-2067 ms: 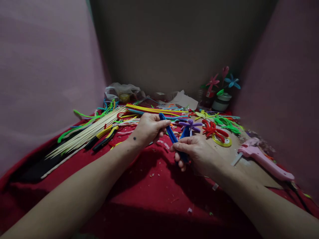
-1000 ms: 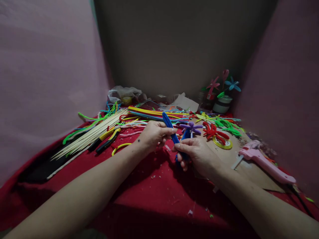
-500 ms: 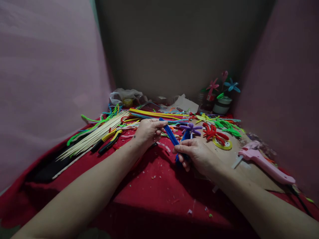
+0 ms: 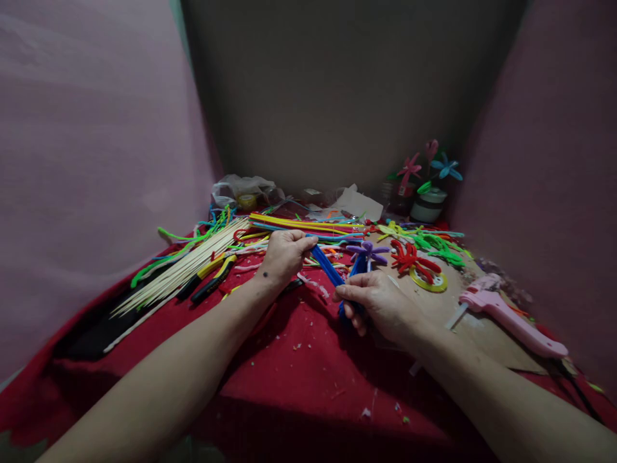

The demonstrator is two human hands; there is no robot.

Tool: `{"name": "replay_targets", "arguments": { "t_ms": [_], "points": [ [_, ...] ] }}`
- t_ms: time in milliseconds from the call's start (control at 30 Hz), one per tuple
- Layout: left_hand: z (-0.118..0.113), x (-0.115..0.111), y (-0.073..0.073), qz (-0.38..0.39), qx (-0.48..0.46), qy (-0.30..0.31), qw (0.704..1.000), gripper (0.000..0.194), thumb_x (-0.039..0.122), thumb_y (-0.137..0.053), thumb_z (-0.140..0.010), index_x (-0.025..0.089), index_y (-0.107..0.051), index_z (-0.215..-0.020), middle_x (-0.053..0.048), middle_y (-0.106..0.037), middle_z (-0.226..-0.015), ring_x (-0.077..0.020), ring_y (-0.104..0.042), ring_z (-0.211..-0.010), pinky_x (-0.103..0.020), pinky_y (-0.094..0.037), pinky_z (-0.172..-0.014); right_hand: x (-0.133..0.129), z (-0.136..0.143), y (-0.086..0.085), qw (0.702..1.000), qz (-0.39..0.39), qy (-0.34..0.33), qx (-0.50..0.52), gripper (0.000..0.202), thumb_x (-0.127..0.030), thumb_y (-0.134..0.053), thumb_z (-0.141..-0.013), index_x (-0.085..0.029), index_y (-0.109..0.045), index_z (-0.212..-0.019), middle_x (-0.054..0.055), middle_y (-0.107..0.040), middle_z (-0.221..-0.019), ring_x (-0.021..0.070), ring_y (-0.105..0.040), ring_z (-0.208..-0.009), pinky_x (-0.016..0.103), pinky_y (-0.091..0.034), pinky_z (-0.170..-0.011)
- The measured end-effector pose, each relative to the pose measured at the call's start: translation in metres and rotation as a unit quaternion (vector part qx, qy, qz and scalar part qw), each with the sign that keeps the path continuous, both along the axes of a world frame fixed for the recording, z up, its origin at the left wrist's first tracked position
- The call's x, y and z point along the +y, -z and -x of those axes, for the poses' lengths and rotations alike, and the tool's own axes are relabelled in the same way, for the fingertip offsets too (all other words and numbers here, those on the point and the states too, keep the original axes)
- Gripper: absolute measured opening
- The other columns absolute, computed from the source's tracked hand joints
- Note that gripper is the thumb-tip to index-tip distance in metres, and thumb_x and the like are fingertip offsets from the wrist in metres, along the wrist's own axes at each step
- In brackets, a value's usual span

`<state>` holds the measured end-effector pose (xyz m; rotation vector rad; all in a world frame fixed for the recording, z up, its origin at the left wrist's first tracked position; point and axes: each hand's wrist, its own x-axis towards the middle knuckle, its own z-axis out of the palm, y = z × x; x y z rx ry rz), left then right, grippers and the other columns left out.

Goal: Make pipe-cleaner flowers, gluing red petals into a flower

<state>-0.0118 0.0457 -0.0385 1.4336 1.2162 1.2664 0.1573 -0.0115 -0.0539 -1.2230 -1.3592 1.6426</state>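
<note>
Dark blue pipe cleaners point(image 4: 328, 265), bunched and bent, stretch between my two hands above the red cloth. My left hand point(image 4: 288, 256) pinches their upper left end between thumb and fingers. Lower down, my right hand point(image 4: 373, 296) is closed round the bend, with part of the blue bundle showing beneath its fingers and another part rising behind it. Just beyond the right hand is a purple pipe-cleaner flower point(image 4: 368, 252). A red pipe-cleaner bunch point(image 4: 415, 258) lies to its right.
Bamboo skewers point(image 4: 186, 267) and black-and-yellow pliers point(image 4: 214, 280) lie at left. Several loose pipe cleaners point(image 4: 308, 222) run along the back. At right are a yellow tape roll point(image 4: 439, 283), cardboard point(image 4: 486, 334) and a pink glue gun point(image 4: 515, 318). Finished flowers point(image 4: 447, 167) stand behind.
Both hands keep their grip on the blue pipe cleaners. My left hand and the upper end have dipped slightly; the whole view has shifted a little.
</note>
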Motion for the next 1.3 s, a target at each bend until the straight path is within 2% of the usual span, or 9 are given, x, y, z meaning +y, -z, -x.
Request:
{"name": "replay_targets", "arguments": {
  "t_ms": [433, 500, 567, 633, 700, 767, 867, 1067, 1300],
  "points": [
    [0.001, -0.001, -0.003, -0.056, 0.062, -0.027, 0.996, 0.026, 0.032, -0.057, -0.071, 0.016, -0.048, -0.053, 0.006, -0.038, -0.041, -0.0056, -0.032, -0.035, -0.02, -0.026, -0.038, 0.0, -0.001, -0.001, 0.999, -0.009, 0.013, 0.031, 0.017, -0.022, -0.057, -0.074, -0.014, -0.055, -0.06, -0.005, -0.05, -0.041, 0.0045, -0.039, -0.029, 0.015, -0.033, -0.027],
    [0.001, -0.005, -0.008, -0.129, 0.115, -0.066, 0.983, 0.013, 0.028, -0.06, -0.069, 0.014, -0.057, -0.071, 0.001, -0.053, -0.059, -0.0094, -0.047, -0.05, -0.021, -0.037, -0.048, -0.002, -0.001, -0.004, 1.0, -0.023, 0.017, 0.004, 0.02, -0.022, -0.057, -0.074, -0.014, -0.053, -0.056, -0.004, -0.05, -0.039, 0.0042, -0.039, -0.028, 0.014, -0.031, -0.026],
    [0.0, -0.01, -0.014, -0.253, 0.186, -0.101, 0.944, 0.027, 0.021, -0.063, -0.068, 0.016, -0.059, -0.094, -0.005, -0.061, -0.091, -0.0153, -0.055, -0.082, -0.025, -0.043, -0.07, -0.003, -0.001, -0.007, 0.999, -0.033, 0.024, -0.024, 0.022, -0.021, -0.056, -0.074, -0.015, -0.052, -0.053, -0.004, -0.05, -0.039, 0.0039, -0.038, -0.027, 0.014, -0.03, -0.026],
    [-0.001, -0.016, -0.02, -0.347, 0.275, -0.036, 0.896, 0.027, 0.019, -0.061, -0.072, 0.019, -0.059, -0.099, -0.007, -0.059, -0.107, -0.0181, -0.05, -0.102, -0.03, -0.037, -0.087, -0.003, -0.002, -0.008, 0.997, -0.045, 0.028, -0.05, 0.024, -0.019, -0.054, -0.074, -0.015, -0.051, -0.05, -0.004, -0.049, -0.038, 0.0037, -0.038, -0.026, 0.014, -0.029, -0.025],
    [-0.003, -0.02, -0.021, -0.374, 0.361, 0.122, 0.846, 0.013, 0.022, -0.057, -0.078, 0.02, -0.063, -0.089, -0.005, -0.064, -0.1, -0.0162, -0.053, -0.098, -0.032, -0.033, -0.093, 0.0, -0.002, -0.007, 0.995, -0.059, 0.023, -0.077, 0.026, -0.016, -0.051, -0.074, -0.015, -0.049, -0.048, -0.004, -0.047, -0.036, 0.0038, -0.038, -0.026, 0.014, -0.03, -0.025],
    [-0.005, -0.02, -0.018, -0.377, 0.419, 0.229, 0.794, 0.012, 0.024, -0.053, -0.081, 0.021, -0.065, -0.083, -0.002, -0.067, -0.087, -0.0138, -0.058, -0.087, -0.034, -0.029, -0.097, 0.003, -0.004, -0.006, 0.992, -0.062, 0.013, -0.109, 0.025, -0.012, -0.049, -0.072, -0.015, -0.048, -0.047, -0.005, -0.047, -0.036, 0.0046, -0.039, -0.025, 0.014, -0.031, -0.024],
    [-0.007, -0.02, -0.011, -0.375, 0.46, 0.274, 0.757, 0.015, 0.024, -0.052, -0.083, 0.02, -0.066, -0.083, -0.002, -0.067, -0.078, -0.0132, -0.059, -0.079, -0.033, -0.033, -0.093, 0.008, -0.007, -0.004, 0.987, -0.058, -0.012, -0.151, 0.022, -0.011, -0.05, -0.071, -0.016, -0.05, -0.05, -0.006, -0.048, -0.037, 0.0058, -0.042, -0.025, 0.015, -0.035, -0.024],
    [-0.008, -0.024, -0.008, -0.31, 0.442, 0.295, 0.788, 0.013, 0.017, -0.053, -0.08, 0.016, -0.067, -0.08, -0.001, -0.066, -0.072, -0.009, -0.056, -0.064, -0.019, -0.041, -0.061, 0.008, -0.013, -0.01, 0.983, -0.059, -0.074, -0.154, 0.026, -0.017, -0.053, -0.076, -0.016, -0.05, -0.05, -0.006, -0.047, -0.037, 0.0054, -0.042, -0.025, 0.015, -0.034, -0.025],
    [-0.009, -0.027, -0.007, -0.304, 0.413, 0.286, 0.809, 0.016, 0.012, -0.052, -0.078, 0.013, -0.064, -0.068, 0.002, -0.059, -0.06, -0.0058, -0.05, -0.054, -0.016, -0.037, -0.054, 0.012, -0.017, -0.008, 0.988, -0.055, -0.093, -0.114, 0.027, -0.026, -0.056, -0.077, -0.016, -0.052, -0.053, -0.005, -0.05, -0.041, 0.0057, -0.044, -0.028, 0.016, -0.036, -0.027]
  ]
}}
